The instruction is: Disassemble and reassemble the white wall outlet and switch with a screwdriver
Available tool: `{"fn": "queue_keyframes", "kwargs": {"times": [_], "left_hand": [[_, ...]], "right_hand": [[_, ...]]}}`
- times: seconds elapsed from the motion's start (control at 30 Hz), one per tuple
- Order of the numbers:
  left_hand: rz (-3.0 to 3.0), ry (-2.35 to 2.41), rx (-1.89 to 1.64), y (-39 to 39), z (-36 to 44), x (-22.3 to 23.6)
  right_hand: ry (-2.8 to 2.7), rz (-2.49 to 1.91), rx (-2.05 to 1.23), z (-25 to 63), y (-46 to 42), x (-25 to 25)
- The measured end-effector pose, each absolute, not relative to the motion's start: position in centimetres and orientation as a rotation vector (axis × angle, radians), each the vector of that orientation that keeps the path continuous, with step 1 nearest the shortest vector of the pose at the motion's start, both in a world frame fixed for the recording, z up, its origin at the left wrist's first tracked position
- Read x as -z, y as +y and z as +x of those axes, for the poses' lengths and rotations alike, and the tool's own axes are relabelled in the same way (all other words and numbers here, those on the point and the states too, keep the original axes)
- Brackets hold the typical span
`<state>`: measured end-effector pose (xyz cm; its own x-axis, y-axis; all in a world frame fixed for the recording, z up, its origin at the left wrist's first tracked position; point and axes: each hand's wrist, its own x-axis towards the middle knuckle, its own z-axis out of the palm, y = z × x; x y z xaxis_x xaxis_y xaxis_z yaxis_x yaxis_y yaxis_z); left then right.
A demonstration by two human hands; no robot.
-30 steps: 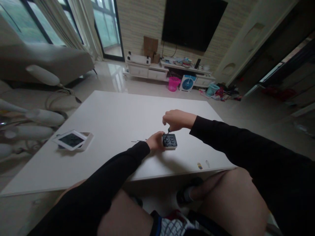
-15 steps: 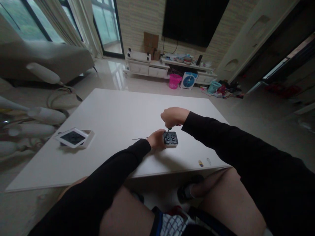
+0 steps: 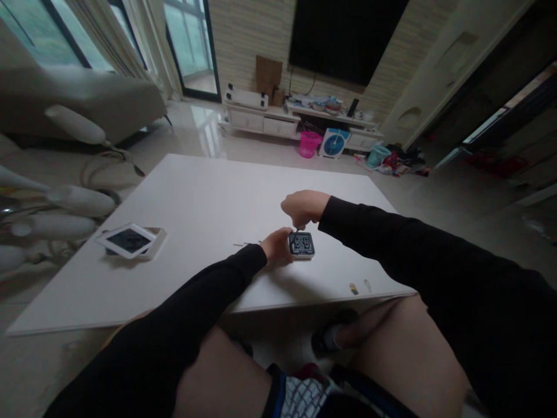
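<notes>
On the white table [image 3: 209,197], near its front edge and in the middle of the head view, a small box [image 3: 302,246] sits just right of the left hand [image 3: 277,246]. That hand is clamped on the box's left side, thumb toward the far corner. The right hand [image 3: 301,207] is curled into a fist, its fingers together on a tool [image 3: 296,231], of which only a thin lower part shows. The box's black, patterned face points up; it looks roughly square, so I cannot tell a long axis. The tool slants down to the box's far left corner. The left forearm reaches in from the lower left; the right forearm comes from the right, its hand above the box's far edge.
</notes>
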<state>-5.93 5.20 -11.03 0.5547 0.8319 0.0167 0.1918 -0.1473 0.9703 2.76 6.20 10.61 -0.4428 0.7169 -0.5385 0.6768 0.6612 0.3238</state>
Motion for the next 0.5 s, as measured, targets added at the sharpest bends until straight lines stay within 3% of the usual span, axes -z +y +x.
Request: {"fn": "queue_keyframes", "kwargs": {"times": [0.5], "left_hand": [[2.017, 1.075, -0.673, 5.1, -5.8, 11.0]], "right_hand": [[2.039, 1.061, 0.155, 1.7, 8.7, -10.6]]}}
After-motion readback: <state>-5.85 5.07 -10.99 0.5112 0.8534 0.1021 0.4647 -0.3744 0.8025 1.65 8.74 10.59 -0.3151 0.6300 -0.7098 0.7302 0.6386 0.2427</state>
